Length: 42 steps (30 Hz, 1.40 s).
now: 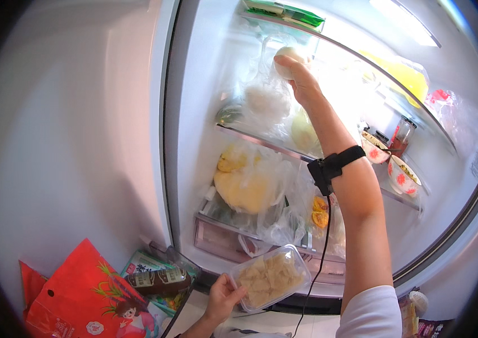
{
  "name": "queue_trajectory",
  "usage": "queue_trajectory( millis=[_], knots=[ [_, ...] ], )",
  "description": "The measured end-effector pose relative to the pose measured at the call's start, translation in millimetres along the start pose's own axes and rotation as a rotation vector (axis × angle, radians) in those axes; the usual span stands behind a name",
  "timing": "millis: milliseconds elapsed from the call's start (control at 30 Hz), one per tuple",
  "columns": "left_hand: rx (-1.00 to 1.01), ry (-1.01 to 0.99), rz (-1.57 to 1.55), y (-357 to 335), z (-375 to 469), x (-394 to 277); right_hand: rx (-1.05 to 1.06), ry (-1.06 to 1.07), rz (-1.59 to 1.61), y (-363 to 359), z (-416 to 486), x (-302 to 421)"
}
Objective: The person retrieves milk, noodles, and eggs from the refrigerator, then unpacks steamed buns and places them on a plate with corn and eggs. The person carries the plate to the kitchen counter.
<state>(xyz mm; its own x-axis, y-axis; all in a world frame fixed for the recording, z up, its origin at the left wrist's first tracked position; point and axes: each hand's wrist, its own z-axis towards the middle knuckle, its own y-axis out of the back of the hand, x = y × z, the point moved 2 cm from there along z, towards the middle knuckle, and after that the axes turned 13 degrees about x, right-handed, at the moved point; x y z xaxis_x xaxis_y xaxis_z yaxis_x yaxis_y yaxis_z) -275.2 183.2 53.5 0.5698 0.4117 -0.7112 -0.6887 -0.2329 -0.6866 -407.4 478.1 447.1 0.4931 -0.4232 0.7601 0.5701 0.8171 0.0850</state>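
My left hand [224, 298] grips one end of a clear plastic container [269, 279] of pale beige food pieces, held tilted below the refrigerator's lower drawer. My right hand [300, 76] reaches up to the middle shelf and holds a round white item [290, 63], whose kind I cannot tell in the glare. Beside it hangs clear plastic bagging, with a bagged pale item [266, 101] below and to the left. A pale green round vegetable or fruit [304, 129] lies under my right forearm, which wears a black strap with a cable.
Flowered bowls of food [403, 175] and a glass jar [404, 131] stand right of my arm. A large bagged yellow item [245, 190] rests on the lower shelf above a drawer [226, 238]. A red bag [82, 295] and brown bottle [158, 281] sit at lower left.
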Motion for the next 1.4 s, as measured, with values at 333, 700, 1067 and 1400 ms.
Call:
queue_trajectory(
  millis=[333,700,1067,1400],
  knots=[
    [-0.067,0.009,-0.011,-6,-10,-8,-0.261,0.185,0.551,-11,-56,37],
    [-0.023,-0.096,-0.095,-21,-5,-18,-0.110,0.106,0.644,-14,-251,61],
    [-0.035,0.183,0.034,-48,-58,28,-0.362,-0.100,0.518,-30,-461,63],
    [0.236,0.597,0.235,-90,-151,127,-0.608,-0.172,0.044,4,-640,161]
  ],
)
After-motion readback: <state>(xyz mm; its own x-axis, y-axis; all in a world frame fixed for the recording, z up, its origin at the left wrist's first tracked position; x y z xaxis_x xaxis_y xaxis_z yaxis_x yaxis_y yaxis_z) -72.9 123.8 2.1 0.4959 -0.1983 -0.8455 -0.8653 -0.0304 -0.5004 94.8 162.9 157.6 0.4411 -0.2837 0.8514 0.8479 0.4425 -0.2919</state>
